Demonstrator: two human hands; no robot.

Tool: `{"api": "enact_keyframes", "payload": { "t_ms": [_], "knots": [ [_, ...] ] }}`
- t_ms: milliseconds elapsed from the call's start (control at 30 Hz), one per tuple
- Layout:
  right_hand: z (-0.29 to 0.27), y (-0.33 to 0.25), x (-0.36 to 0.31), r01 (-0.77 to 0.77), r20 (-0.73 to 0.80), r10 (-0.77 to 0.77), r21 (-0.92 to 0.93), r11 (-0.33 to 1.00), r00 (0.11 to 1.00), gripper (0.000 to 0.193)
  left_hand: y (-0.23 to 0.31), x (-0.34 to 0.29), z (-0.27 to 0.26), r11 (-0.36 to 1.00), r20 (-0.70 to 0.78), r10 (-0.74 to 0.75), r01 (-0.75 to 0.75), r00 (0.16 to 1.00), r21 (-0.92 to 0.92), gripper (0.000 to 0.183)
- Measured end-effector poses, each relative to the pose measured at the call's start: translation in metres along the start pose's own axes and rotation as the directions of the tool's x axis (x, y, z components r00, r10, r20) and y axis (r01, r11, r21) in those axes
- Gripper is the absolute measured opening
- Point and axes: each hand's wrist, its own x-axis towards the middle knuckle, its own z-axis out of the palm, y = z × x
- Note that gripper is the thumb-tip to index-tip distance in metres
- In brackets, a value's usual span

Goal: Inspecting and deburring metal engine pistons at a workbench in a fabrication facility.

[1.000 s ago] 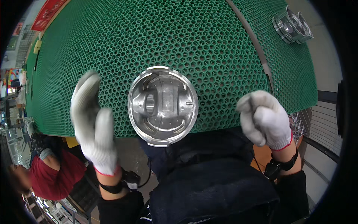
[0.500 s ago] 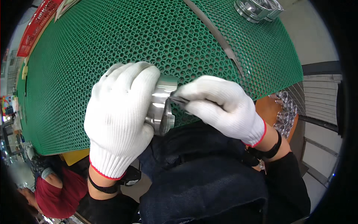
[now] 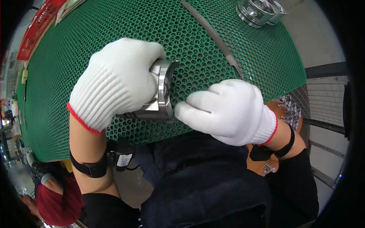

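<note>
My left hand point(image 3: 118, 78), in a white knit glove with a red cuff, is closed around a shiny metal piston point(image 3: 164, 89). The piston is turned on its side above the green mat, with its open skirt end and a curved edge toward the right. Close to the piston's lower right edge is my right hand point(image 3: 228, 112), gloved alike. Its fingers are curled together, and whatever they hold is hidden. A long, narrow grey file point(image 3: 213, 34) with a pointed tang lies on the mat beyond my right hand.
The green honeycomb mat point(image 3: 125, 22) covers the table. Several pistons point(image 3: 256, 13) stand at its far right. More sit on a brown surface point(image 3: 291, 110) below right. A red basket point(image 3: 40, 28) is far left. Another person in a red top point(image 3: 61, 201) is at lower left.
My left hand has turned over and moved up, rotating the piston so its skirt faces right. My right hand has shifted slightly down; the thin dark tool it pinched is now out of sight.
</note>
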Motion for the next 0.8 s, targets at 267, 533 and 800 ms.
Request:
{"api": "enact_keyframes", "payload": {
  "t_ms": [267,533,800],
  "knots": [
    [-0.019,0.010,-0.022,-0.344,0.283,0.215,0.574,0.743,0.935,0.023,-0.021,-0.065,0.057,0.742,-0.630,-0.349,-0.207,0.694,-0.638,0.064],
    [-0.024,0.015,0.011,-0.275,0.191,0.203,0.539,0.796,0.960,0.022,-0.030,-0.131,0.105,0.552,-0.470,-0.445,-0.180,0.762,-0.814,0.127],
    [0.003,0.070,-0.033,-0.570,-0.086,0.574,-0.309,0.762,0.814,0.033,-0.022,-0.147,0.114,0.463,-0.418,-0.541,-0.157,0.730,-0.872,0.070]
  ]
}}
